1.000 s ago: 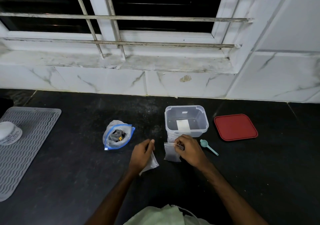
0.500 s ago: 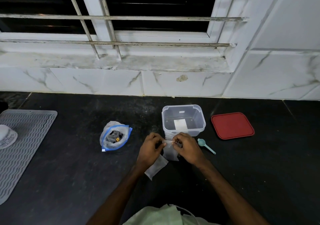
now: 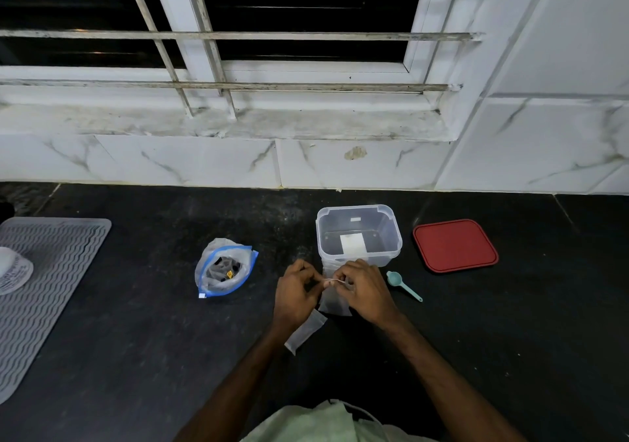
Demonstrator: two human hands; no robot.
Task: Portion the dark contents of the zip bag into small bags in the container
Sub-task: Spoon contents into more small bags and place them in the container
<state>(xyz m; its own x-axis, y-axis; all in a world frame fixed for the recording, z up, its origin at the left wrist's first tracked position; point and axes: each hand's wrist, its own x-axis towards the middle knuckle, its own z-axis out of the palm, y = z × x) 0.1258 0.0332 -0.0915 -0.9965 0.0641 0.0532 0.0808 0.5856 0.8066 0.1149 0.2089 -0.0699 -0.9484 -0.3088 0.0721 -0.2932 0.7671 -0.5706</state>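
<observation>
An open zip bag (image 3: pixel 223 268) with a blue rim stands on the black counter, dark contents showing inside. A clear plastic container (image 3: pixel 358 235) stands to its right with a white slip on its floor. Just in front of the container, my left hand (image 3: pixel 295 293) and my right hand (image 3: pixel 366 290) both pinch the top edge of a small clear bag (image 3: pixel 335 303) that hangs between them. A second small clear bag (image 3: pixel 304 331) lies on the counter under my left wrist.
A small teal scoop (image 3: pixel 403 285) lies right of my right hand. A red lid (image 3: pixel 455 246) lies flat further right. A grey ribbed mat (image 3: pixel 41 292) with a white object on it covers the far left. The tiled wall and window sill run behind.
My left hand let go of the other small bag, which now lies on the counter, and moved right to join my right hand at the top of the small clear bag.
</observation>
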